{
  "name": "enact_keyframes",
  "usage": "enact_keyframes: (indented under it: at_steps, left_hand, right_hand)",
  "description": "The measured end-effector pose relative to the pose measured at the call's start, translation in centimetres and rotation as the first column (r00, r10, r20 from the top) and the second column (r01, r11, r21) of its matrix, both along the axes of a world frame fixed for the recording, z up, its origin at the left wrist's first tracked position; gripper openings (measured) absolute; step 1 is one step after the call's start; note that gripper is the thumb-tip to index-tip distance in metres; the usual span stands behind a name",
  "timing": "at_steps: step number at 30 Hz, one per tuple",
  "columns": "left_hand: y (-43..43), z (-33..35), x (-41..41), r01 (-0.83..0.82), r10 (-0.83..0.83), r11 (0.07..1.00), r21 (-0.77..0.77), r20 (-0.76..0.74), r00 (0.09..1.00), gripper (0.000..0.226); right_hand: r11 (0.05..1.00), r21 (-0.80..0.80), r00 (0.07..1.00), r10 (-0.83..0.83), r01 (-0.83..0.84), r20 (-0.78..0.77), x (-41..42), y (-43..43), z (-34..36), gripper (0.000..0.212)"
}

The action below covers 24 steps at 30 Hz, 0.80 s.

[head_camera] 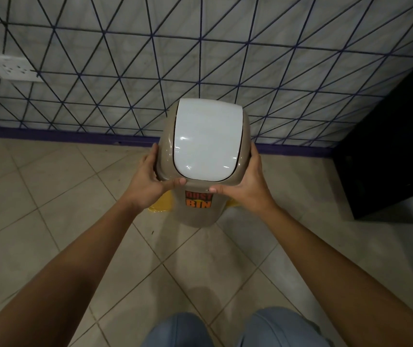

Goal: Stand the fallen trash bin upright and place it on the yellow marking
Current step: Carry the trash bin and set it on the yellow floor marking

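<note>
A beige trash bin with a white swing lid and an orange "DUST BIN" sticker stands upright close to the wall. My left hand grips the left side of its top rim. My right hand grips the right side. Both thumbs lie on the front rim. The yellow marking shows on the floor at the bin's lower left, and a sliver of it shows at the lower right. The bin covers most of it.
A tiled wall with dark diagonal lines and a purple baseboard runs just behind the bin. A white wall socket sits at the left. A black cabinet stands at the right. Beige floor tiles spread around.
</note>
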State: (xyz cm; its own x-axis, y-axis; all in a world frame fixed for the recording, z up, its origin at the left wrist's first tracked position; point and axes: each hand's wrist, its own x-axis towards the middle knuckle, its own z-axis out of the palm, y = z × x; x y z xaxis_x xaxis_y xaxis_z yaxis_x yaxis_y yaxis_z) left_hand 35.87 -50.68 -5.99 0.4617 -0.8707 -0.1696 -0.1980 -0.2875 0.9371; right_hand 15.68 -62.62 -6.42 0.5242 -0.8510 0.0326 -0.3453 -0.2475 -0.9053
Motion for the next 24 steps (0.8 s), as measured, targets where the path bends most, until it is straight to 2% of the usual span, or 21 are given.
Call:
enact_keyframes:
  at_steps: [6,15,17,22,24]
  left_hand:
    - [-1.5,0.2,0.1,-0.008,0.007,1.0,0.025,0.036,0.999,0.131]
    - [-3.3,-0.9,0.6,0.037,-0.035,0.999,-0.029,0.065,0.997,0.116]
    - [-3.5,-0.7,0.6,0.044,-0.037,0.997,-0.063,0.114,0.993,0.115]
    - [-4.4,-0.6,0.5,0.072,-0.028,0.992,-0.105,0.373,0.927,0.133]
    - [-4.7,-0.3,0.3,0.105,-0.045,0.987,-0.119,0.424,0.905,0.137]
  right_hand:
    - [0.999,0.03,1.0,0.014,-0.014,-0.003,0.4,-1.8,0.2,0.14]
    - [1.0,-0.013,0.997,-0.001,0.0,-0.083,1.2,-4.2,-0.4,0.142]
    - [0.999,-0.047,0.995,-0.015,0.011,-0.099,1.2,-4.5,-0.2,0.139]
    - [0.992,-0.123,0.992,-0.019,0.004,-0.125,1.2,-4.4,0.2,0.139]
    - [0.993,-0.122,0.991,-0.02,0.004,-0.133,1.4,-4.5,0.4,0.14]
